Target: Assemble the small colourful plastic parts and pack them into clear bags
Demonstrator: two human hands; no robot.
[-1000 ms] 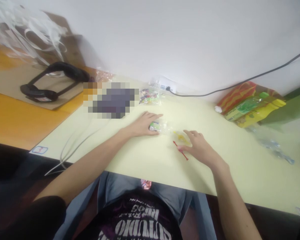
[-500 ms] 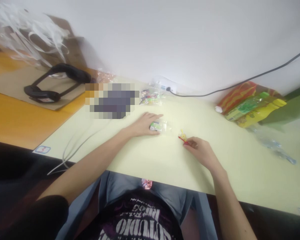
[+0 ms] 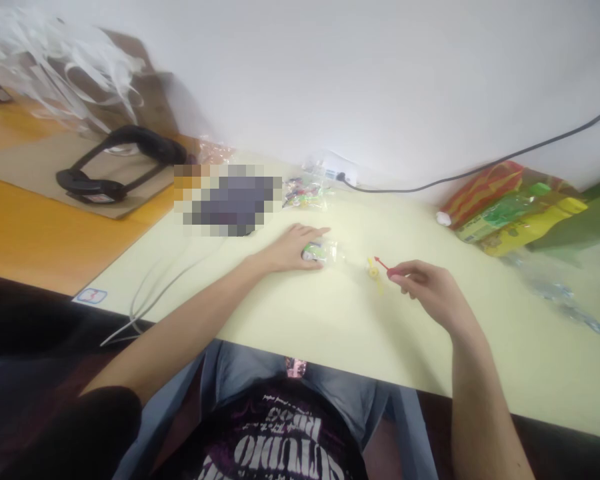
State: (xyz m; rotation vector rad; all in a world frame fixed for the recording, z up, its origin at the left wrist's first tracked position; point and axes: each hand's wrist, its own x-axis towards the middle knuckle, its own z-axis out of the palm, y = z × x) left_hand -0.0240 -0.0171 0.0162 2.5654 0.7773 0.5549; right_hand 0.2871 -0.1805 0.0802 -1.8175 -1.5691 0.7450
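My left hand (image 3: 297, 249) rests on the pale table with its fingers apart. In the gap between its thumb and forefinger lies a small clear packet (image 3: 325, 252) with green and white contents; whether the hand presses on it I cannot tell. A thin red arrow-shaped stick (image 3: 383, 265) is pinched at its lower end between the thumb and fingers of my right hand (image 3: 417, 283). Its arrow tip points up and left, above the table. Just left of those fingertips sits a small yellow plastic piece (image 3: 373, 272) with a round middle and thin arms.
Several colourful packets (image 3: 305, 193) lie at the back, near a white power strip (image 3: 336, 175) with a black cable. A pixelated dark object (image 3: 235, 203) is beyond my left hand. Yellow and green bottles or packages (image 3: 520, 220) lie far right. A black frame-like device (image 3: 120, 163) rests on cardboard at left.
My right hand has moved right and lifted with the red arrow-shaped stick, away from the yellow piece, which now shows more fully. My left hand has stayed by the packet.
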